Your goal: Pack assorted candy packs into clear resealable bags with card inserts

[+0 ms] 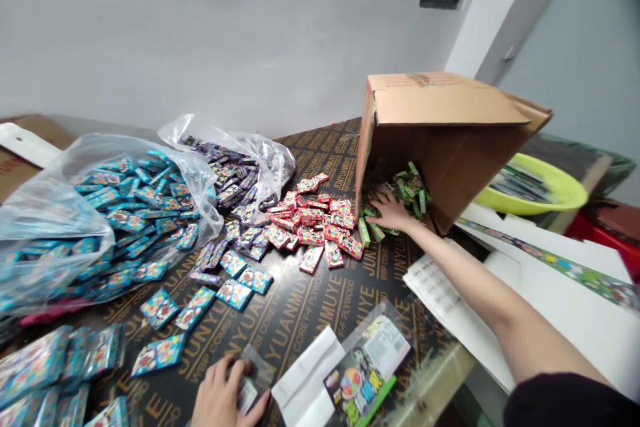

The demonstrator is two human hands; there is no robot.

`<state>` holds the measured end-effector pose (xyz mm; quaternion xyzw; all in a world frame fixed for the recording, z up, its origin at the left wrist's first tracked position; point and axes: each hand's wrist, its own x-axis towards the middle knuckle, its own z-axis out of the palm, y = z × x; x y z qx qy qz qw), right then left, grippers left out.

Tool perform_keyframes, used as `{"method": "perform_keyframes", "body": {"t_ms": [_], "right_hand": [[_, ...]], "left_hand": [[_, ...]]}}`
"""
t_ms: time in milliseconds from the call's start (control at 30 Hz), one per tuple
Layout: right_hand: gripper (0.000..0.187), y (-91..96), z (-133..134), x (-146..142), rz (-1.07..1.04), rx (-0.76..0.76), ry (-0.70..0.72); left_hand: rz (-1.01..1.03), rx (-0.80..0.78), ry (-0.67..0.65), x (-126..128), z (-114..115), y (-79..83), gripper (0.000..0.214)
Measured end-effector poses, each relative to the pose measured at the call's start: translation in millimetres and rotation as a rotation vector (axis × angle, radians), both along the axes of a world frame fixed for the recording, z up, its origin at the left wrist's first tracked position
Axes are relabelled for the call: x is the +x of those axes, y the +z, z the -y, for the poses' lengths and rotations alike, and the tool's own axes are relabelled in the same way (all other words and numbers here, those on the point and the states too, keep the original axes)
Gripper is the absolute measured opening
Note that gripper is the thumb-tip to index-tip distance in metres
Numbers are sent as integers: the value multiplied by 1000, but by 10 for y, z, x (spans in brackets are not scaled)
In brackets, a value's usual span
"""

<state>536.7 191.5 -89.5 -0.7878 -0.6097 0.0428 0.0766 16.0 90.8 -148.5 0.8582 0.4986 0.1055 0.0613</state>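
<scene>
My right hand (390, 212) reaches into a cardboard box (450, 103) lying on its side. Its fingers are spread over small green packs (413, 190), with none plainly gripped. At the bottom edge, my left hand (223, 395) has its thumb and fingers around a clear plastic bag (257, 368); what the bag holds is mostly hidden. To its right lies a printed clear packet (367, 373) with a green edge, partly over a folded white paper (307, 377). Red packs (313, 227) are heaped left of the box mouth.
Clear bags of blue packs (130, 213) and purple packs (235, 173) lie open at the left. Loose blue packs (160, 307) are scattered in front, near wrapped bundles (40, 360). A yellow basin (570, 193) and white printed sheets (545, 273) are on the right.
</scene>
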Motion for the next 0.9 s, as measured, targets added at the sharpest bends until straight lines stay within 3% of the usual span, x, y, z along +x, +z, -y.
{"method": "perform_keyframes", "body": {"t_ms": [100, 200, 333, 467, 633, 767, 833, 900], "right_hand": [[61, -118, 476, -209, -19, 33, 138], [58, -239, 798, -413, -94, 156, 129], [58, -362, 950, -567, -261, 274, -8], [42, -402, 958, -593, -356, 293, -130], [49, -304, 969, -708, -478, 354, -219], [37, -92, 1039, -778, -648, 448, -310], [42, 26, 1104, -862, -766, 508, -353], [47, 117, 1206, -1081, -912, 542, -345]], "left_hand": [[2, -9, -2, 22, 29, 46, 41], [-8, -25, -24, 29, 62, 70, 42], [-44, -83, -55, 18, 126, 141, 42], [-127, -158, -76, -15, 221, 270, 49], [-201, -189, -23, -3, 395, 377, 57], [-229, -230, -28, -69, 562, 446, 60], [-137, -230, 11, -129, 640, 503, 62], [93, -247, 82, -135, 710, 580, 59]]}}
